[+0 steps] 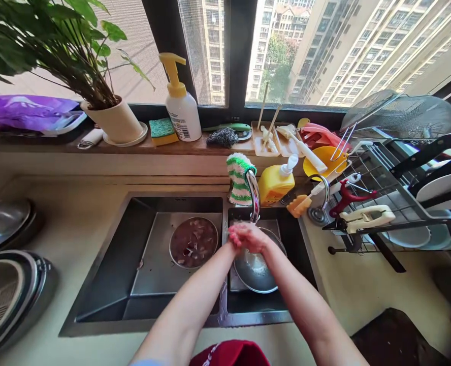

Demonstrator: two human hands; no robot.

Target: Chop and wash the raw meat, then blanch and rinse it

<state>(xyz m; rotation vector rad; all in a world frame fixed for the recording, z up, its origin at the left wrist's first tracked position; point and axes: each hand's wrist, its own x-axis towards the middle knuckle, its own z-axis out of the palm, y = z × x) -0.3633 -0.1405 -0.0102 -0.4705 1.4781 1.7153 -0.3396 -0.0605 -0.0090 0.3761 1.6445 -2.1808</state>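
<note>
My left hand (234, 238) and my right hand (253, 239) are pressed together under the chrome faucet (254, 195), over the smaller right sink basin. Their fingers overlap and are blurred, and no object shows between them. Below my hands a round metal bowl (261, 280) sits in that basin, partly hidden by my hands and forearms. To the left, in the larger basin (149, 277), stands a round bowl of dark reddish liquid with pieces in it (195, 243). A green-and-white striped cloth (240, 178) hangs behind the faucet.
A yellow pump bottle (275, 184) stands behind the right basin. On the sill are a potted plant (113, 122), a sponge (163, 132), a white pump bottle (183, 114) and steel wool (222, 137). A dish rack (387, 168) stands right; stacked bowls and colanders (14, 300) lie left.
</note>
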